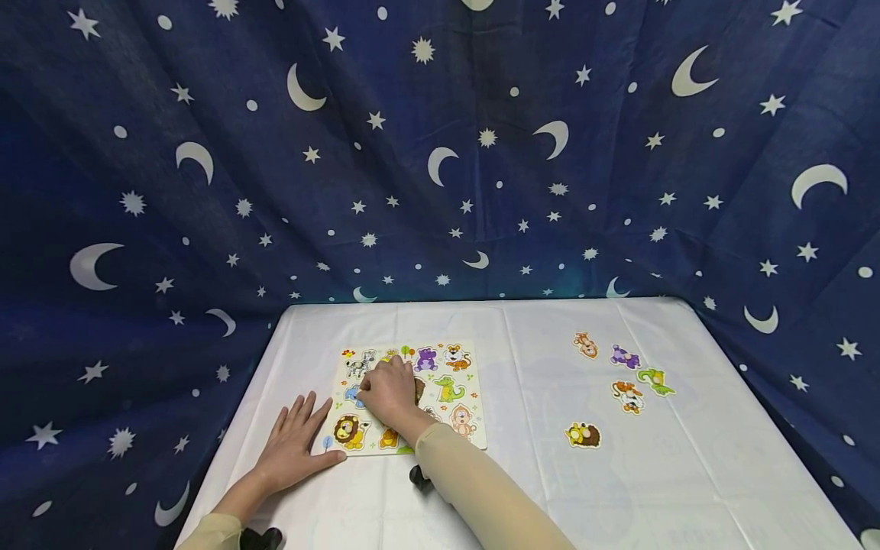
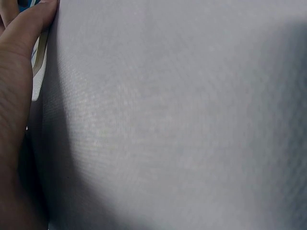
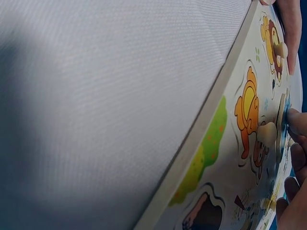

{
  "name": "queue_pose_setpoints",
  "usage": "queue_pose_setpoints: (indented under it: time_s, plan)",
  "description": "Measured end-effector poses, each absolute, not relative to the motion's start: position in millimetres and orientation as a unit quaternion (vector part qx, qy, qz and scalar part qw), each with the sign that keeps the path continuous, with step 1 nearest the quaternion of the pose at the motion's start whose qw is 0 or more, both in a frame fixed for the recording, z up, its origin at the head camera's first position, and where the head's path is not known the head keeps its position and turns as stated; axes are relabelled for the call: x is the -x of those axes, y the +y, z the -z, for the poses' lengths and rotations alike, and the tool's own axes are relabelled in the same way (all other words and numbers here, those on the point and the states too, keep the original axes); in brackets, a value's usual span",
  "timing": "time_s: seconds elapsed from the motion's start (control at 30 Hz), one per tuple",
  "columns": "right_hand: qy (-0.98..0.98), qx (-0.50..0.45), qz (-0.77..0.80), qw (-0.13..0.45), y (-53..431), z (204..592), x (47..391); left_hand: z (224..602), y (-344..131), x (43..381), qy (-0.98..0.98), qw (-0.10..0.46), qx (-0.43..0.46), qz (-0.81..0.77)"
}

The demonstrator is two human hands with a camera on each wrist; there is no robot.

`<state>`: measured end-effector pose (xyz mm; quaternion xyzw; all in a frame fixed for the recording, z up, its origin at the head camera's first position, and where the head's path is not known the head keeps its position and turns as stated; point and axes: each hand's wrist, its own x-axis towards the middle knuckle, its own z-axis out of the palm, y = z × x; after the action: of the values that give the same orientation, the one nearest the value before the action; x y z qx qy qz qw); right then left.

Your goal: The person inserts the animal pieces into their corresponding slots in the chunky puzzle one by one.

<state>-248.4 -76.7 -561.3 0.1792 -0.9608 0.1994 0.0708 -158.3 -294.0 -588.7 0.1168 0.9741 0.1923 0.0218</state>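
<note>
A wooden animal puzzle board [image 1: 480, 405] lies on the table, printed with animals such as a zebra, a crocodile and a monkey. My right hand [image 1: 392, 393] reaches over it, fingertips pinching a blue elephant puzzle piece [image 1: 353, 394] at the board's left side. In the right wrist view this piece [image 3: 281, 129] appears edge-on, slightly raised from the board. My left hand [image 1: 292, 447] rests spread at the board's lower left corner, thumb along its near edge. A lion piece [image 1: 350, 432] and a bear piece [image 3: 248, 110], both with wooden knobs, sit in the board.
Right of the board lie loose pieces: a monkey [image 1: 586, 345], a purple hippo [image 1: 625, 357], a crocodile [image 1: 656, 381], a tiger [image 1: 629, 397] and a hedgehog [image 1: 583, 435]. White cloth covers the table [image 1: 522, 489]. A blue curtain [image 1: 509, 214] with moons and stars hangs behind.
</note>
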Motion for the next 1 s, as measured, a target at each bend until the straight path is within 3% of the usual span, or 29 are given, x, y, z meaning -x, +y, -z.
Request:
queue_pose_setpoints:
  time_s: [1.0]
  plan:
    - [-0.961, -0.171, -0.206, 0.064, -75.9, 562.2, 247.6, 588.5, -293.5, 158.6, 0.974, 0.029, -0.116, -0.192]
